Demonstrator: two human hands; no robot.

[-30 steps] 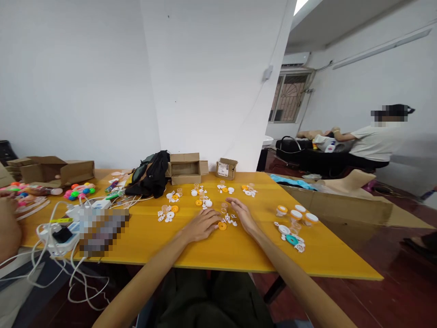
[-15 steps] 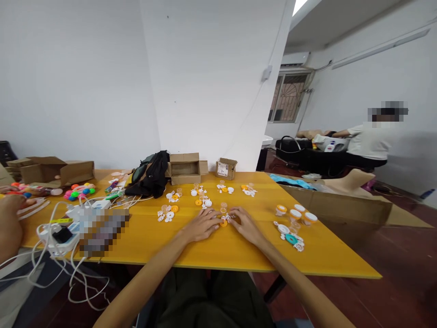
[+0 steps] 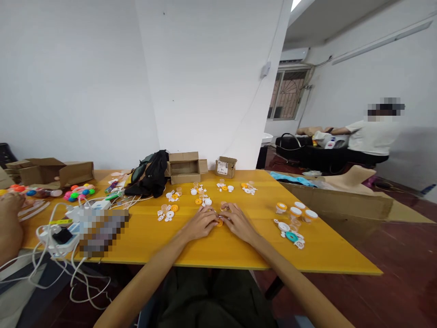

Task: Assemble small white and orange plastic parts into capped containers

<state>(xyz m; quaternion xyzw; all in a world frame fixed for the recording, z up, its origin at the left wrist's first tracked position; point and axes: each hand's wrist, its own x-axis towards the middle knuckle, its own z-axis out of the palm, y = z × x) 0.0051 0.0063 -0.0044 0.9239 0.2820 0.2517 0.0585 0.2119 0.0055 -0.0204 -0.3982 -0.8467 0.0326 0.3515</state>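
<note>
My left hand [image 3: 200, 224] and right hand [image 3: 239, 222] rest on the tabletop [image 3: 191, 249] for steadiness, fingers [image 3: 210, 217] together around a small orange disc [image 3: 219, 222], though an actual pinch I cannot tell.

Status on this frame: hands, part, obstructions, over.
Left hand and right hand palms down, fingertips meeting at orange ring; grip unclear. Ring flat on yellow table. Loose white parts just beyond fingertips.

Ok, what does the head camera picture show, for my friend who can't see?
The left hand and right hand meet over an orange piece on a yellow table strewn with small white and orange parts. Boxes and cables lie to the left; another person is far right.
</note>
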